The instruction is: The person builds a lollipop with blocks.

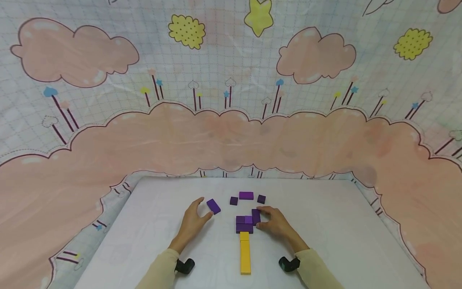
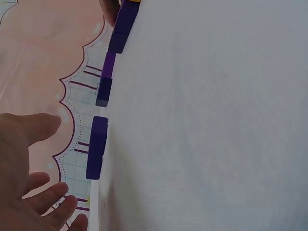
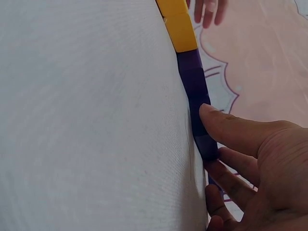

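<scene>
Nearest the camera, two beige sleeves (image 1: 161,268) are reaching in from the bottom edge. Behind, a printed backdrop (image 1: 231,140) is filling most of the head view, showing peach clouds and yellow shapes. Below it a white tabletop (image 1: 126,224) is spreading. Over it, two hands are working. Left hand (image 1: 191,222): fingers parted, thumb held well away from them, gripping nothing; it is hovering at a tilted purple block (image 1: 213,206), left of the other pieces; contact uncertain. Right hand (image 1: 277,222): thumb and fingers partly closed, pinching an upright-lying purple block (image 1: 256,217) by its near and far ends. That block is lying along the right side of a purple cluster (image 1: 244,228). At each wrist a black device (image 1: 185,265) is jutting inward. Between the forearms a yellow column (image 1: 245,257), one long piece and a short one, is running away from the person, its far end meeting the cluster. Farther out, a bright violet block (image 1: 246,195) is lying crosswise. Smallest: two dark cubes (image 1: 234,200) are flanking it, one per side, each slightly apart.
</scene>
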`<state>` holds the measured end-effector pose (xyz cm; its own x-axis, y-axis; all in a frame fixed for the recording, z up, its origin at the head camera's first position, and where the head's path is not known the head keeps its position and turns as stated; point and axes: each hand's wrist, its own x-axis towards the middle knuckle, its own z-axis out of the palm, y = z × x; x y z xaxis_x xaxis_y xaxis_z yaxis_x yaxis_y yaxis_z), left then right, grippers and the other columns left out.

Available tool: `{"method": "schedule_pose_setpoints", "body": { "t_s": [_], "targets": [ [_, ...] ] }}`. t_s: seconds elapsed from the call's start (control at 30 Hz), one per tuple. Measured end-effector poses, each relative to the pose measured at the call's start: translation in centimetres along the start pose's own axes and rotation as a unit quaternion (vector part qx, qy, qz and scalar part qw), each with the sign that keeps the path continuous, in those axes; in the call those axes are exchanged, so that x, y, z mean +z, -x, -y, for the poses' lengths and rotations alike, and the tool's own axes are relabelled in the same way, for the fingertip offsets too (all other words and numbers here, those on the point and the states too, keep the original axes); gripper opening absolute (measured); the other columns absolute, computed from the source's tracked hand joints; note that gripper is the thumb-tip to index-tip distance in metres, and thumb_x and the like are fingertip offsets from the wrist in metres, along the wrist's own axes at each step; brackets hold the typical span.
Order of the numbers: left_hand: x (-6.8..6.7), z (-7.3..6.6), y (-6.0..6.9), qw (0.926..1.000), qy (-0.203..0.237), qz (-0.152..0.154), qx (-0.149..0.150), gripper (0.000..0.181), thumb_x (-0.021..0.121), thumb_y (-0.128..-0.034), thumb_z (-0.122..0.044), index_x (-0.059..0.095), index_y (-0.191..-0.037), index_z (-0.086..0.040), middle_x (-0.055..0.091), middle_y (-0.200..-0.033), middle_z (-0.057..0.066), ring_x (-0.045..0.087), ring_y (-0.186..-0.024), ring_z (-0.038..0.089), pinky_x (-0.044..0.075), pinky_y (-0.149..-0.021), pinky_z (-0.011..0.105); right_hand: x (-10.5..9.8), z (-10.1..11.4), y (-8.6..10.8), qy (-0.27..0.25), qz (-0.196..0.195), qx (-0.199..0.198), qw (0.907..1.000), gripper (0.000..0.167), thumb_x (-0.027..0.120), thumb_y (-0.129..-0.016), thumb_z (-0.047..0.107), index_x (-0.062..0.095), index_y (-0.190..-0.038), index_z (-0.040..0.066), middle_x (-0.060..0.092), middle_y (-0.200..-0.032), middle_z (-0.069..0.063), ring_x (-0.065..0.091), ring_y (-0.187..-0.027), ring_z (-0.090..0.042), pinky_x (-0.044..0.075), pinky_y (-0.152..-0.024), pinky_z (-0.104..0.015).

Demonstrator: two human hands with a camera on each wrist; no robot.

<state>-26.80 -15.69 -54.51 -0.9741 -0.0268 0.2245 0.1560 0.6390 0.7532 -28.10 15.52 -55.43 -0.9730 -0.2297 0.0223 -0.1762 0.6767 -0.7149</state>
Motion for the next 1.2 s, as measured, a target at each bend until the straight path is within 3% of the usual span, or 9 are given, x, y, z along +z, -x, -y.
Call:
{"method": "schedule_pose_setpoints", "body": {
  "t_s": [0.3, 0.6, 0.93, 1.2],
  "targets": [
    [0.6, 0.7, -1.0, 0.9992, 0.016, 0.021, -0.028, 0.078, 0.077, -0.0834, -0.026, 0.040, -0.146, 0.003, 0.044, -0.148, 0.026, 0.039, -0.140, 0.044, 0.032, -0.117, 0.056, 0.2, -0.2, 0.1, 0.003, 0.000, 0.004, 1.0000, 0.056, 0.081, -0.080, 0.021, 0.061, -0.133, 0.017, 0.056, -0.142, -0.013, 0.045, -0.136, -0.040, 0.034, -0.113, -0.060],
    [1.4, 1.4, -1.2, 0.9981, -0.015, 0.033, -0.049, 0.082, 0.079, -0.0818, -0.025, 0.039, -0.145, 0.006, 0.043, -0.148, 0.028, 0.038, -0.140, 0.045, 0.032, -0.117, 0.055, 0.4, -0.3, 0.5, 0.000, 0.004, -0.002, 1.0000, 0.057, 0.081, -0.080, 0.021, 0.061, -0.133, 0.016, 0.057, -0.141, -0.014, 0.045, -0.135, -0.041, 0.035, -0.112, -0.062],
    [1.9, 1.2, -1.5, 0.9988, -0.022, 0.026, -0.035, 0.080, 0.080, -0.0801, -0.022, 0.042, -0.143, 0.008, 0.046, -0.145, 0.030, 0.038, -0.138, 0.047, 0.030, -0.118, 0.055, 0.4, -0.2, 0.4, 0.011, -0.002, -0.002, 0.9999, 0.056, 0.081, -0.080, 0.021, 0.062, -0.132, 0.016, 0.058, -0.140, -0.012, 0.048, -0.133, -0.040, 0.037, -0.111, -0.060],
    [2.0, 0.8, -1.5, 0.9990, -0.041, 0.007, -0.015, 0.070, 0.080, -0.0795, -0.023, 0.051, -0.135, 0.008, 0.051, -0.138, 0.029, 0.042, -0.132, 0.047, 0.034, -0.113, 0.057, 0.0, -0.2, 0.4, 0.015, -0.004, 0.003, 0.9999, 0.057, 0.082, -0.080, 0.022, 0.062, -0.133, 0.017, 0.056, -0.141, -0.013, 0.047, -0.134, -0.040, 0.037, -0.111, -0.061]
  ]
}}
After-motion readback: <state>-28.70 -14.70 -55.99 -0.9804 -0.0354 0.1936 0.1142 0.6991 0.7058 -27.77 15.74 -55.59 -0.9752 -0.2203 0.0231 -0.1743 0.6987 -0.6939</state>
